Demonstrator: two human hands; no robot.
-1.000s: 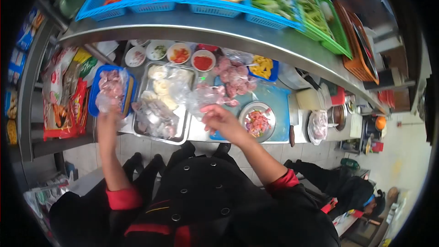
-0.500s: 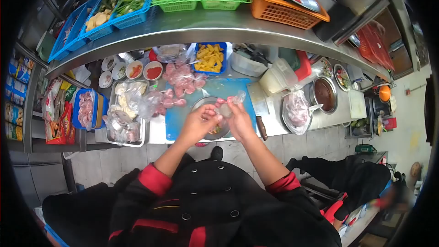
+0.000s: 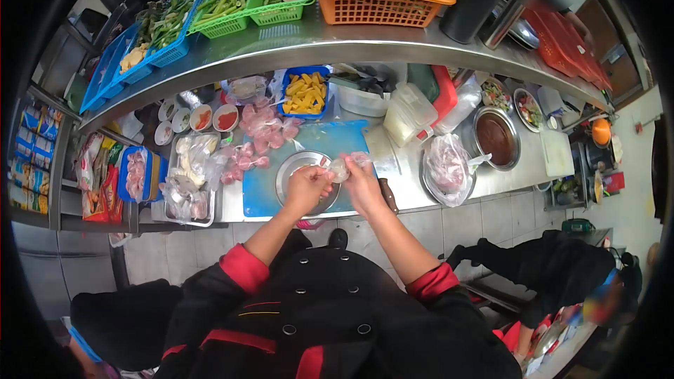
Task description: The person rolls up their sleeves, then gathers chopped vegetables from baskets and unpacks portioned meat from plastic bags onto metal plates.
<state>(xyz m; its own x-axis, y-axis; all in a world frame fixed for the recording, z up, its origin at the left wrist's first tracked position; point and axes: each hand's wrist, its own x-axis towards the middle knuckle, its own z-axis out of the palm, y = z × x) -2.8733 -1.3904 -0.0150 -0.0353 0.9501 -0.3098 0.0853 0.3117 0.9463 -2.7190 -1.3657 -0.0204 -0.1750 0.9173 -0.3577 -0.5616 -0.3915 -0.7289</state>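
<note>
Both hands are above a round metal bowl (image 3: 282, 177) on a blue cutting board (image 3: 261, 195). Between them is a small see-through plastic bag (image 3: 339, 170); what it holds is too small to make out. My left hand (image 3: 307, 188) pinches the bag's left side, fingers closed. On its other side, my right hand (image 3: 364, 186) has its fingers wrapped around the plastic. A knife with a brown handle (image 3: 388, 195) lies just right of my right hand. Several bags of pink meat (image 3: 263, 130) lie beyond the board's left part.
A blue basket of yellow pieces (image 3: 305, 95) stands behind the board. To the right are a bagged lump on a plate (image 3: 448, 168) and a pot of brown sauce (image 3: 496, 139). A metal shelf (image 3: 337, 52) with baskets hangs over the counter. A co-worker (image 3: 562, 274) bends at the right.
My view has shifted, so the shelf baskets appear further left. Both hands still hold the plastic bag above the bowl, with the left hand slightly lower.
</note>
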